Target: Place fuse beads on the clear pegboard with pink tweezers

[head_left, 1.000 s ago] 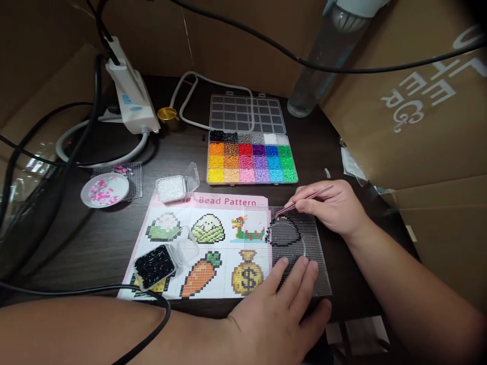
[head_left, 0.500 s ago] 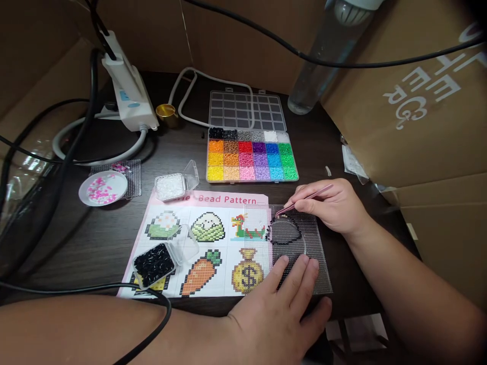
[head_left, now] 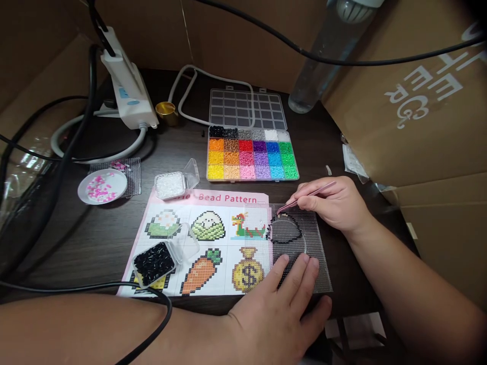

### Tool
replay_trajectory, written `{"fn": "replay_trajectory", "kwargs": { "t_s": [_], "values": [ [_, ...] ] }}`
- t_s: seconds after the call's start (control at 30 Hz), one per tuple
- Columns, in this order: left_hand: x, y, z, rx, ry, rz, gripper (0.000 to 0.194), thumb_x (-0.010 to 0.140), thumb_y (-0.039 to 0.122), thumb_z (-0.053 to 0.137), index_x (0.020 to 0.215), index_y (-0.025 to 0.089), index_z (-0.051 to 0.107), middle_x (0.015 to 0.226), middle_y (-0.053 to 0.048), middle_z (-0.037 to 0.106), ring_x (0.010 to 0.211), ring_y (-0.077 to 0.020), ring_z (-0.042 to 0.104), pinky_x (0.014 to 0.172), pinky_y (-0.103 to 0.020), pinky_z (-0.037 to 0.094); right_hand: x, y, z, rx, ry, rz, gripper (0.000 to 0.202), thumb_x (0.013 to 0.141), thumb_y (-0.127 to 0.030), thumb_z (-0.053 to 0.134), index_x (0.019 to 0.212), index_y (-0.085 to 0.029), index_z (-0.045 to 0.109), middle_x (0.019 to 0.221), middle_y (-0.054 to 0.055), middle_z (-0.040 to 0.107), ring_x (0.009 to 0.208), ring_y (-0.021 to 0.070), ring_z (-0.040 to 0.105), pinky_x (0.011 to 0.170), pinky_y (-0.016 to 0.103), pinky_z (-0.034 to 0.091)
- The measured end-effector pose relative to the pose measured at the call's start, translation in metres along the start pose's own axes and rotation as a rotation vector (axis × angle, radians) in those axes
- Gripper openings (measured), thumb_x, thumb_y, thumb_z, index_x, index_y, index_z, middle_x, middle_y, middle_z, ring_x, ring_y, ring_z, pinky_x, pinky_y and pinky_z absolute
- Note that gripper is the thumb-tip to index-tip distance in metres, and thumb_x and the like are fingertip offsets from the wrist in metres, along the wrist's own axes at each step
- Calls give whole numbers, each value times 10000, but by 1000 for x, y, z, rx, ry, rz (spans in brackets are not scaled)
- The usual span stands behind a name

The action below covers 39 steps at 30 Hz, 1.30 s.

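My right hand pinches a pair of pink tweezers. Their tips reach down to the upper edge of a bead outline on a clear pegboard. Black beads form most of that outline, with a few tan ones near the tips; whether a bead sits between the tips is too small to tell. Fingers spread, my left hand lies over the board's near edge. Under the board's left part is a printed bead pattern sheet. An open box of black beads stands on the sheet's lower left.
A compartment case of coloured beads lies open behind the sheet. Left of it are a box of white beads, a dish of pink and white beads and a power strip. A black cable crosses above my left forearm; cardboard stands right.
My right hand and the tweezers have shifted very slightly to the right, with the tips still at the outline's top edge. My left hand stays in place.
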<state>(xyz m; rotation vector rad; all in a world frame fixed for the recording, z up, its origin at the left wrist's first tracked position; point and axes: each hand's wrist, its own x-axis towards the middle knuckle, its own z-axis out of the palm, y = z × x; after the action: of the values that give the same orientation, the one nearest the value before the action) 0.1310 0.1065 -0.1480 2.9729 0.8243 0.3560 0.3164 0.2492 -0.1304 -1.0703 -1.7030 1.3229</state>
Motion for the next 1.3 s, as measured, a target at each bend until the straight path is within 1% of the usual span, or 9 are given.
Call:
{"fn": "replay_trajectory", "kwargs": {
  "t_s": [0.13, 0.27, 0.43, 0.8, 0.97, 1.17, 1.3],
  "values": [
    [0, 1, 0, -12, 14, 3, 434, 951, 402, 419, 1347, 341, 586, 1475, -139, 503, 1395, -322, 430, 1119, -511, 122, 0, -1, 1, -2, 12, 13, 86, 750, -309, 803, 780, -230, 785, 785, 39, 779, 728, 184, 738, 665, 294, 614],
    [-1, 1, -1, -9, -3, -2, 431, 955, 399, 412, 1347, 351, 583, 1482, -134, 496, 1397, -315, 429, 1119, -505, 126, 0, -3, 2, -11, 11, 6, 101, 750, -316, 802, 777, -220, 786, 779, 46, 779, 726, 191, 741, 662, 297, 615],
    [-1, 1, -1, -6, 2, -3, 430, 955, 397, 413, 1347, 349, 583, 1480, -133, 499, 1395, -312, 431, 1118, -503, 133, 0, -3, 2, 0, 7, 7, 85, 757, -322, 801, 773, -239, 788, 781, 34, 779, 728, 190, 746, 660, 295, 611],
    [0, 1, -1, -1, 1, -3, 434, 959, 404, 407, 1356, 352, 574, 1482, -130, 497, 1401, -317, 422, 1122, -507, 131, 1, -4, 3, 6, -19, -7, 48, 774, -283, 787, 794, -240, 792, 787, 28, 780, 732, 175, 743, 670, 282, 611],
    [0, 1, 0, -2, -1, -2, 437, 959, 400, 406, 1362, 352, 568, 1489, -134, 487, 1401, -314, 425, 1119, -506, 134, 0, -1, 1, -14, 9, 5, 82, 752, -300, 804, 781, -226, 786, 783, 38, 778, 720, 180, 737, 651, 281, 603],
    [-1, 1, 0, -8, 6, 2, 435, 954, 398, 411, 1352, 346, 578, 1488, -140, 486, 1398, -316, 430, 1119, -508, 121, 0, 1, -1, 7, 6, -17, 63, 765, -278, 796, 794, -223, 790, 789, 40, 780, 720, 174, 738, 648, 267, 601],
    [0, 1, 1, -10, 11, 8, 437, 956, 399, 403, 1352, 341, 580, 1482, -143, 493, 1393, -318, 436, 1115, -509, 121, 1, -1, 1, -21, 12, -36, 61, 767, -281, 794, 782, -222, 795, 769, 41, 777, 709, 174, 738, 642, 268, 602]
  ]
}}
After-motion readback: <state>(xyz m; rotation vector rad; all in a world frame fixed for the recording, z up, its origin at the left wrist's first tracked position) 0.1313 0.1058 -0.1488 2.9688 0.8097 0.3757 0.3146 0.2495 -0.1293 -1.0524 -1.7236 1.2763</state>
